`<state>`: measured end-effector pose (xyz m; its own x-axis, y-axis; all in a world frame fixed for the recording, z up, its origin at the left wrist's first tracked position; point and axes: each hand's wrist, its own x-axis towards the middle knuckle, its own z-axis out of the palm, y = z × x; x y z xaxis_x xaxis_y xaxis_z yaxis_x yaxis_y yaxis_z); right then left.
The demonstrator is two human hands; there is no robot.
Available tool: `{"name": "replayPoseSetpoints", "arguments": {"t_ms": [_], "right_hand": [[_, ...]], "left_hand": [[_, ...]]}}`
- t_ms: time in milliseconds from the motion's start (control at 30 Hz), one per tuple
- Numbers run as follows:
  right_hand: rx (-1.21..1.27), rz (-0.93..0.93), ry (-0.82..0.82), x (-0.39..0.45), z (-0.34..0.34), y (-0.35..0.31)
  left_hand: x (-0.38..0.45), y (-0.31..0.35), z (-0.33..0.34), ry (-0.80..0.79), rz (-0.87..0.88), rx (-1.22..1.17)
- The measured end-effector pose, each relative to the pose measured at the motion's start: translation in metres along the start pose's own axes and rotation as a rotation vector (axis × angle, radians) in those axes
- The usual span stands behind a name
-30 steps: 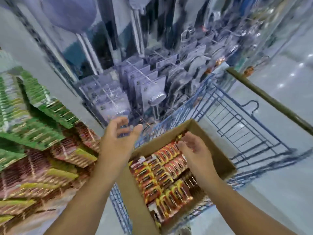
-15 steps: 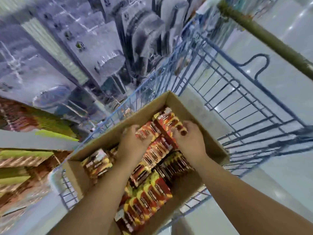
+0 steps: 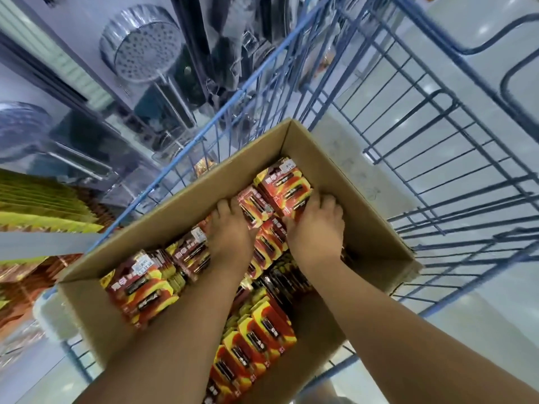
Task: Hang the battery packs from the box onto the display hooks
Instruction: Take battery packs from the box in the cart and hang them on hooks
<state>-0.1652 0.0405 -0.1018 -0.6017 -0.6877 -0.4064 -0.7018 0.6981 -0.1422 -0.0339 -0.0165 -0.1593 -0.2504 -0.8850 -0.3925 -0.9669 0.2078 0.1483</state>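
Observation:
An open cardboard box (image 3: pixel 344 185) sits in a blue wire cart and is full of red and yellow battery packs (image 3: pixel 256 342). Both my hands are down inside the box at its far end. My left hand (image 3: pixel 230 231) has its fingers curled round a stack of packs (image 3: pixel 253 208) from the left. My right hand (image 3: pixel 316 225) grips the neighbouring stack (image 3: pixel 284 185) from the right. Most fingertips are hidden among the packs. The display hooks with hung green and red packs (image 3: pixel 43 208) show at the left edge.
The blue wire cart (image 3: pixel 423 141) surrounds the box and opens out to the right over a pale glossy floor. Packaged shower heads (image 3: pixel 143 45) hang on the shelf wall beyond the cart at the upper left.
My left hand came down from in front of the shelf into the box. Both hands have pushed deeper among the packs at the far end. My view has tilted down onto the box.

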Motion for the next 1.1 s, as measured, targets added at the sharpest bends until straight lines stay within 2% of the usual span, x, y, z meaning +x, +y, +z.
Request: {"name": "replayPoseSetpoints", "arguments": {"t_ms": [200, 400, 533, 733, 867, 933, 1000, 1100], "right_hand": [[-0.028, 0.035, -0.008, -0.006, 0.003, 0.003], [-0.221, 0.035, 0.021, -0.010, 0.000, 0.006], [-0.122, 0.011, -0.014, -0.013, 0.004, 0.005], [0.103, -0.044, 0.059, -0.013, -0.006, 0.005], [0.223, -0.060, 0.077, -0.019, -0.020, 0.003], [0.429, 0.040, -0.037, -0.018, -0.029, 0.004], [0.745, 0.168, -0.192, -0.018, -0.043, 0.005], [0.991, 0.168, -0.351, -0.030, -0.065, 0.005]], "left_hand": [[0.001, 0.000, -0.002, -0.066, 0.004, 0.002], [0.001, -0.005, -0.011, -0.012, 0.059, 0.191], [-0.004, -0.004, -0.016, 0.019, 0.057, 0.088], [-0.017, -0.012, -0.036, 0.030, 0.005, -0.081], [-0.037, -0.017, -0.058, 0.066, -0.054, -0.431], [-0.047, -0.018, -0.070, 0.011, -0.103, -0.595], [-0.055, -0.018, -0.081, -0.073, -0.142, -0.753], [-0.068, -0.023, -0.102, -0.135, -0.207, -1.031]]}}
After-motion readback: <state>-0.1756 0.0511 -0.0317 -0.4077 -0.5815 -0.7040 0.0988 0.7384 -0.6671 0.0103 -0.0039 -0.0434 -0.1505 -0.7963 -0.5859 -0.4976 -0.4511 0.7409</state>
